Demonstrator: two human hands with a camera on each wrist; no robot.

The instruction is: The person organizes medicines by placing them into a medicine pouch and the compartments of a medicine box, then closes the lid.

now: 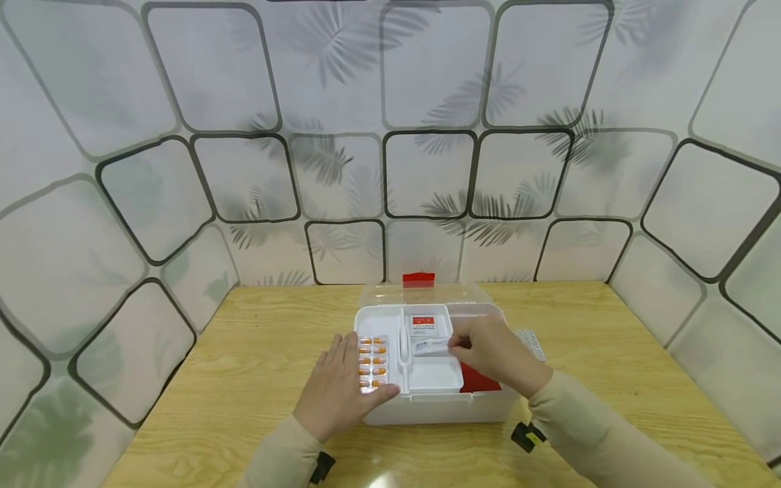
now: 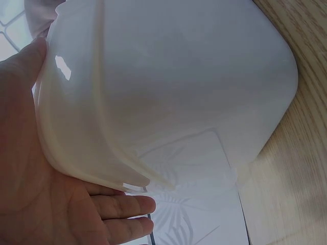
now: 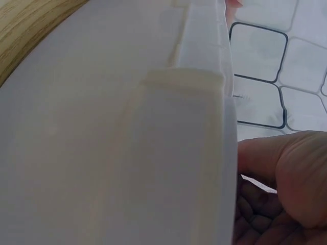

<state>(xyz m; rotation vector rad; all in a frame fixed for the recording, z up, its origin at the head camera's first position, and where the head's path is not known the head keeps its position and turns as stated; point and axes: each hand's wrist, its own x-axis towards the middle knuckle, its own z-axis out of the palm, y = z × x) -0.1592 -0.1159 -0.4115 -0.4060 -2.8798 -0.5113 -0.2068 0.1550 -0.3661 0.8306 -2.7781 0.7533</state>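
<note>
A white plastic medicine box [image 1: 439,409] stands on the table with its clear lid tipped back. Between thumb and fingers my right hand [image 1: 497,352] pinches a small white packet with blue print [image 1: 430,348], over the middle compartments of the tray. The right wrist view shows that hand [image 3: 286,178] beyond the box wall, the packet hidden. My left hand [image 1: 337,388] rests against the box's left side, fingers straight, thumb over the front rim. Beside it, a blister pack of orange capsules [image 1: 373,362] lies in the left compartment.
A white packet with a red label [image 1: 424,325] lies in the back middle compartment. The tray's white handle [image 1: 404,342] runs beside it. Something red [image 1: 478,379] shows at the box's right. A silver blister pack [image 1: 531,342] lies right of the box, partly behind my hand.
</note>
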